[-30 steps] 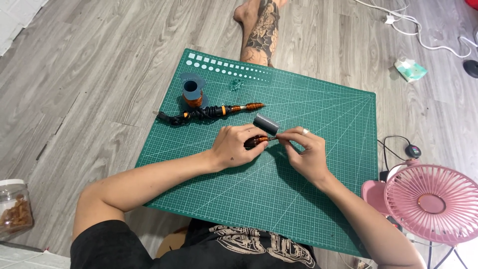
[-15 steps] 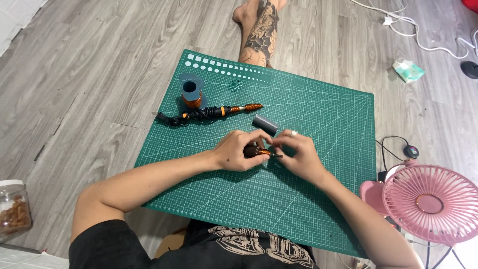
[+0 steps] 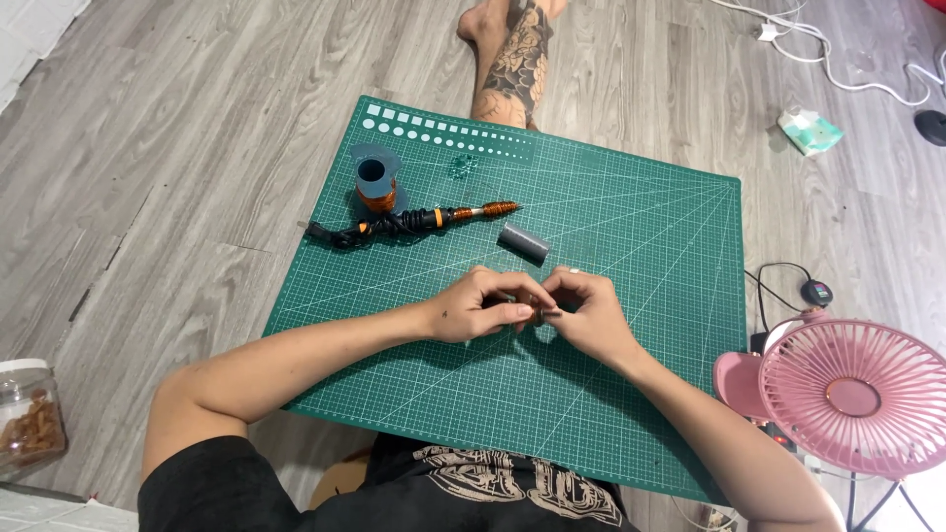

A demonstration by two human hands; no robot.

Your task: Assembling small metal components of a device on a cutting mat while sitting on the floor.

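**Small piece worked between both hands, mid-mat**

Left hand [image 3: 483,307] and right hand [image 3: 583,313] meet over the green cutting mat [image 3: 650,256]; fingers pinched narrow on a tiny dark piece [image 3: 535,313], mostly hidden. Wire-wrapped rod [image 3: 414,223], copper spool [image 3: 375,183], grey tube [image 3: 522,243] lie untouched behind. Work looks midway; piece's shape unreadable.

Small tissue pack [image 3: 809,130], soft and rectangular, white and mint green, lying on the grey wood floor at upper right, near the white cable. Clear plastic jar [image 3: 30,419] with white lid and brown contents, standing at the far left edge. No signs or screens in view.
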